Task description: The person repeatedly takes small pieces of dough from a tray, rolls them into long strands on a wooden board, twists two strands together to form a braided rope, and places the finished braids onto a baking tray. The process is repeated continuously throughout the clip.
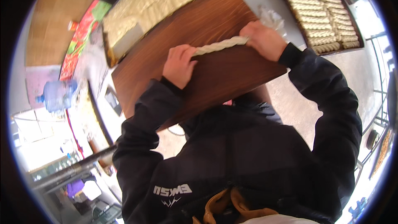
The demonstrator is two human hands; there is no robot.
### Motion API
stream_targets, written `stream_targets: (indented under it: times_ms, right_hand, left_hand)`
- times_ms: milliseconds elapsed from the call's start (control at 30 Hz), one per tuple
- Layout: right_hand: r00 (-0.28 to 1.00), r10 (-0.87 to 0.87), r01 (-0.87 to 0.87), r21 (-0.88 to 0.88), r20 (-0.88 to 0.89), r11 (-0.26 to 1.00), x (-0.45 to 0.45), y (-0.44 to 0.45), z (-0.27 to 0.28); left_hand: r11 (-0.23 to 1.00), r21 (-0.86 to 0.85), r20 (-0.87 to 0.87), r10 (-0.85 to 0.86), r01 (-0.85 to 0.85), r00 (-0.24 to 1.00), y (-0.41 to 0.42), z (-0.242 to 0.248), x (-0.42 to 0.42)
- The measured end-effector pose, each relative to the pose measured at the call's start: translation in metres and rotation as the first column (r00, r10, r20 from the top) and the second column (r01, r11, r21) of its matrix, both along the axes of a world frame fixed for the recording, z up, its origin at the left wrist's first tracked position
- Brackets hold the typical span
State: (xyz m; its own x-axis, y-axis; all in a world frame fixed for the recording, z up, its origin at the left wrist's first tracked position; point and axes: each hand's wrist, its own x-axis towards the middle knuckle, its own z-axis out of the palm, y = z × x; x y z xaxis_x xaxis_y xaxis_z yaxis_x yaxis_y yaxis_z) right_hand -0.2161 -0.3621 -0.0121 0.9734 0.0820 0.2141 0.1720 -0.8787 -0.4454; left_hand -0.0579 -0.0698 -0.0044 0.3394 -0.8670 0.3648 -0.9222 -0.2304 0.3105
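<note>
A twisted strand of pale dough point(221, 46) stretches between my hands over a dark brown wooden board point(230, 68). My left hand point(179, 65) has its fingers on the strand's left end. The right end is gripped by my right hand point(262, 39), near the board's right side. Beyond the board, at the upper left, a tray point(112, 59) holds pale dough with a flat grey scraper-like piece point(128, 39) lying on it. Rows of twisted dough pieces point(317, 18) fill another tray at the upper right.
Crumpled clear plastic point(272, 18) lies just past my right hand. A phone-like dark object point(113, 99) sits left of the board. Further left are a blue water bottle point(59, 95) and a long tray edge point(100, 115). A metal bar point(74, 169) crosses the lower left.
</note>
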Motion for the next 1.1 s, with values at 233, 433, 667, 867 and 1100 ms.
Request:
stream_targets:
  times_ms: [233,433,667,867,1100]
  right_hand:
    - [0.956,-0.176,0.203,-0.097,0.234,0.974,-0.007,-0.122,0.038]
    - [0.745,-0.505,0.609,-0.134,0.436,0.782,0.004,-0.289,0.033]
    - [0.836,-0.544,0.549,-0.122,0.072,0.827,0.018,-0.346,0.003]
    - [0.898,-0.418,0.412,-0.071,-0.136,0.908,0.026,-0.355,0.005]
    - [0.946,-0.314,0.291,-0.217,-0.082,0.932,0.028,-0.373,-0.02]
  left_hand:
    - [0.928,0.301,-0.468,-0.058,0.22,0.882,-0.16,0.029,0.066]
    - [0.817,-0.472,-0.122,-0.434,0.333,0.892,-0.36,0.027,0.074]
    - [0.98,-0.002,-0.08,-0.199,0.199,0.977,-0.461,-0.004,0.066]
    - [0.902,0.304,-0.156,-0.269,0.305,0.95,-0.465,0.002,0.066]
    - [0.89,0.365,-0.124,-0.243,0.272,0.962,-0.465,-0.004,0.056]
